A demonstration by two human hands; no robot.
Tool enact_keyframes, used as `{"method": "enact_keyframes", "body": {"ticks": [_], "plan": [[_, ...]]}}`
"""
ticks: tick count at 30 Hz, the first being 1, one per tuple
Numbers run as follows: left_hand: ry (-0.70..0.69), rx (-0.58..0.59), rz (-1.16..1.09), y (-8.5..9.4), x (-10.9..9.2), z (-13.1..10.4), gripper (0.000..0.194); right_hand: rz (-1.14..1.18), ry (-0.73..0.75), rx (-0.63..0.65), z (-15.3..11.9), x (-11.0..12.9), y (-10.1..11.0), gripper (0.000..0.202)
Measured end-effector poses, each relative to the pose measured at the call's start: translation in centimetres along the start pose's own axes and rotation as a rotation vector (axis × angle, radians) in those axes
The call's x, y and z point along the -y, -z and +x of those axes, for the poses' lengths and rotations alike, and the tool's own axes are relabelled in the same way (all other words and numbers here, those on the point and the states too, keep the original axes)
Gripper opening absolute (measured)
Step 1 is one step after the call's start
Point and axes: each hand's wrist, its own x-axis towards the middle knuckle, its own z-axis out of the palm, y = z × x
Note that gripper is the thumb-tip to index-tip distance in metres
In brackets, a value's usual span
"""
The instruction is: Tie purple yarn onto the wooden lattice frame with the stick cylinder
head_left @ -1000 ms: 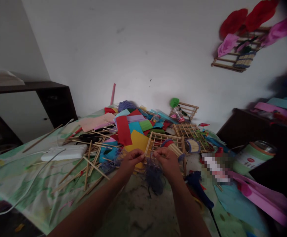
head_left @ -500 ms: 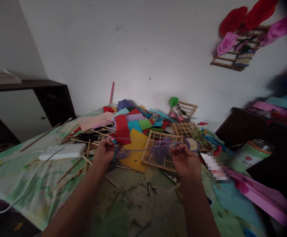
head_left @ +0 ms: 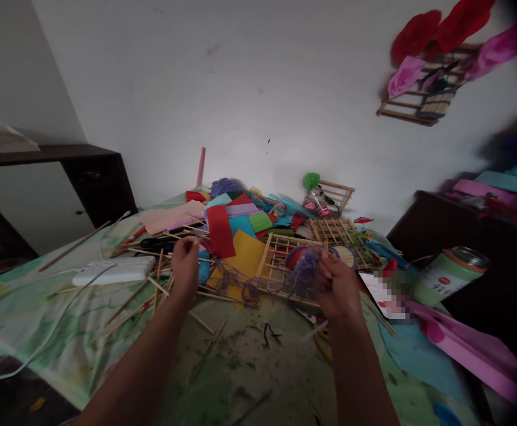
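Observation:
A tangle of purple yarn [head_left: 303,266] hangs from my right hand [head_left: 336,284], whose fingers are pinched on it above the right side of a wooden stick lattice [head_left: 269,260]. Loose loops of the yarn trail left across a yellow sheet [head_left: 244,251]. My left hand [head_left: 186,263] is closed over the left side of the pile, beside a blue bundle [head_left: 204,266]; what its fingertips hold, if anything, is too small to make out. Red sheets [head_left: 220,231] and thin wooden sticks [head_left: 158,286] lie around the hands.
A white power strip [head_left: 114,271] with cables lies at the left. At the right stand a green can [head_left: 449,277] and a pink box [head_left: 471,349]. Scissors [head_left: 323,340] rest near my right wrist. A decorated lattice [head_left: 436,106] hangs on the wall.
The yarn stretched between my hands has slackened and dropped onto the sheet and lattice. My left hand has risen slightly and turned; more yarn is bunched at my right hand.

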Motion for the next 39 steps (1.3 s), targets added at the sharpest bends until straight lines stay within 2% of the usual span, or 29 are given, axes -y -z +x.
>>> {"method": "enact_keyframes", "body": {"ticks": [1,4,8,11,13,15,17,20,23,25,29,33,39], "plan": [[-0.026,0.059,0.042,-0.5,0.1,-0.8,0.015,-0.031,-0.026,0.04,-0.2,-0.2,-0.4,0.022],[-0.091,0.339,0.168,-1.9,0.0,-3.8,0.028,-0.077,-0.121,0.161,-0.8,-1.1,-1.6,0.035],[0.022,0.778,0.015,-3.1,-0.3,-7.4,0.038,-0.125,-0.295,0.374,-1.9,-2.7,-3.2,0.049],[0.129,0.901,-0.109,-3.3,-0.5,-8.6,0.048,-0.168,-0.408,0.536,-2.6,-3.7,-4.0,0.054],[0.185,0.9,-0.126,-3.2,-0.7,-8.8,0.049,-0.189,-0.451,0.597,-2.7,-4.2,-4.3,0.052],[0.232,0.9,-0.07,-3.1,-0.9,-8.6,0.035,-0.189,-0.442,0.592,-2.5,-4.3,-4.1,0.041],[0.268,0.911,0.017,-3.0,-1.1,-8.3,0.025,-0.173,-0.384,0.525,-2.0,-4.2,-3.8,0.03],[0.29,0.886,0.142,-2.9,-1.0,-7.7,0.022,-0.172,-0.293,0.38,-1.1,-3.6,-2.7,0.028],[0.273,0.766,0.211,-2.9,-0.7,-6.9,0.016,-0.288,-0.157,0.201,-0.4,-2.4,-1.4,0.03],[0.308,0.631,0.195,-2.9,-0.4,-6.3,0.015,-0.322,-0.064,0.107,-0.2,-1.4,-0.7,0.028],[0.357,0.418,0.126,-2.6,0.0,-5.0,0.02,-0.056,0.053,0.021,-0.2,0.5,0.3,0.02],[0.318,0.298,0.106,-1.8,0.7,-3.2,0.026,0.195,0.113,-0.036,-0.3,2.1,1.1,0.021],[0.134,0.209,0.212,-0.7,1.9,-1.2,0.021,0.286,0.217,-0.126,-0.8,3.3,1.7,0.023]]}}
